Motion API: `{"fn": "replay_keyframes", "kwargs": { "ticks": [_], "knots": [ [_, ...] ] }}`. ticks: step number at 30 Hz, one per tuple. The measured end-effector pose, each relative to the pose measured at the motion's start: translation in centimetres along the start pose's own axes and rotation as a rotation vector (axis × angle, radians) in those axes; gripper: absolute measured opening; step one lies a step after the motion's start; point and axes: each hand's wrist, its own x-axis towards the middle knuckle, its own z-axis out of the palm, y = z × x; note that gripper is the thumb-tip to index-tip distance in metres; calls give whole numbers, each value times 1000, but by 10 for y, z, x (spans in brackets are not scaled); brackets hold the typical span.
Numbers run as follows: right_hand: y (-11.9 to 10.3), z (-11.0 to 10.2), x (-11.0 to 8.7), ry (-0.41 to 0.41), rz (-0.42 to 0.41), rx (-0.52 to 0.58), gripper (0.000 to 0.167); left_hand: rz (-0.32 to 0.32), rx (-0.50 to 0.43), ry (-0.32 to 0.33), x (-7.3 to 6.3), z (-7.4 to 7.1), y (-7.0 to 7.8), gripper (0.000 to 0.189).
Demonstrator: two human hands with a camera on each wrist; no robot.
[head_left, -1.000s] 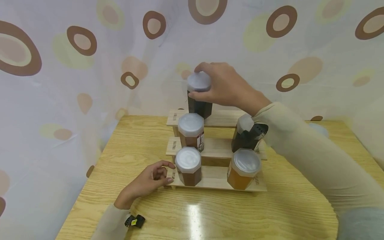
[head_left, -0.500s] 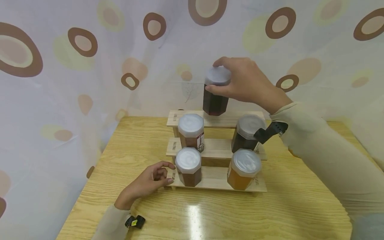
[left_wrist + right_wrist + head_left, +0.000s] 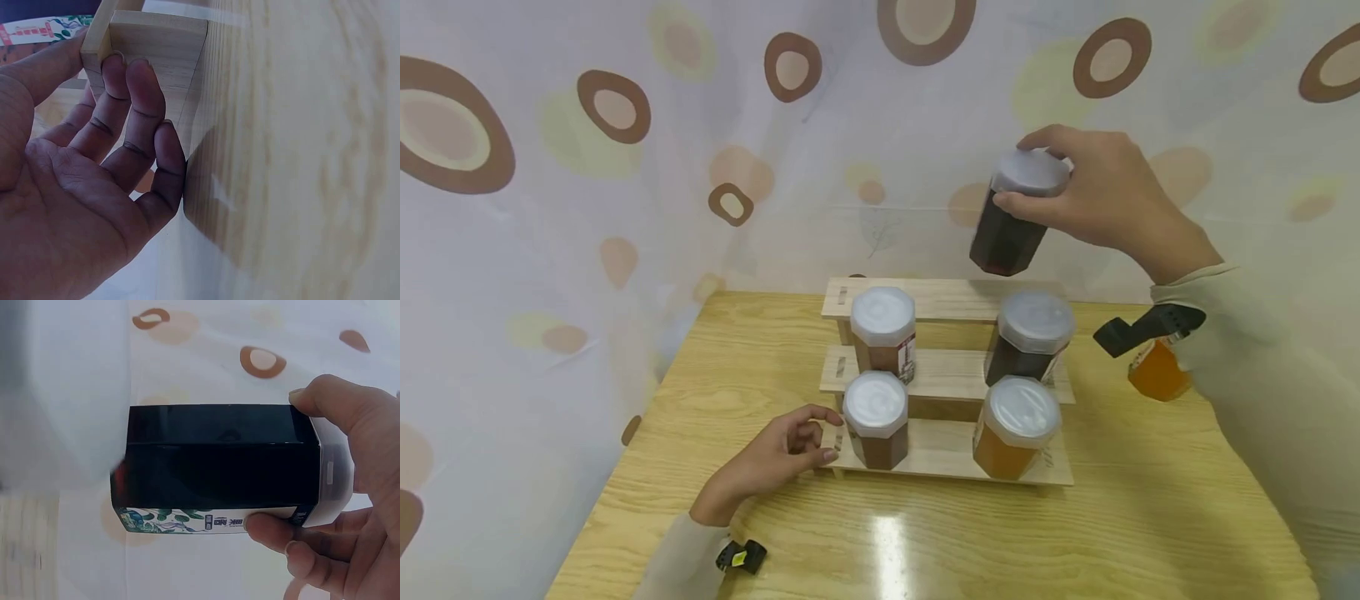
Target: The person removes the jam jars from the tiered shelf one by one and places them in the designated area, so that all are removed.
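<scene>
My right hand grips a dark octagonal jar by its frosted white lid, fingers and thumb round the top. The jar hangs slightly tilted in the air above the right part of the rack's top tier. Its printed label shows in the right wrist view. My left hand pinches the left end of the bottom tier of the three-tier wooden rack. In the left wrist view its thumb lies over the board edge and the fingers curl beneath.
A reddish-brown jar and a dark jar stand on the middle tier. On the bottom tier are a brown jar and an amber jar. Another amber jar, partly behind my right sleeve, stands right of the rack.
My right hand has lifted the dark jar off the left of the top tier and carried it up and rightward. The amber jar beside the rack has come into view. My left hand stays put.
</scene>
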Motion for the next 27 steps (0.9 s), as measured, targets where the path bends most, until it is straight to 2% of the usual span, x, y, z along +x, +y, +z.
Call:
{"fn": "replay_keyframes", "kwargs": {
  "ticks": [9,17,27],
  "knots": [
    [32,-14,-16,39,61,-28,61,13,12,-4,0,-1,0,39],
    [59,-21,-35,-4,185,-45,65,5,12,-15,-1,-2,-1,39],
    [88,-15,-58,-34,248,-50,72,23,4,-23,0,-1,-3,39]
  ]
}}
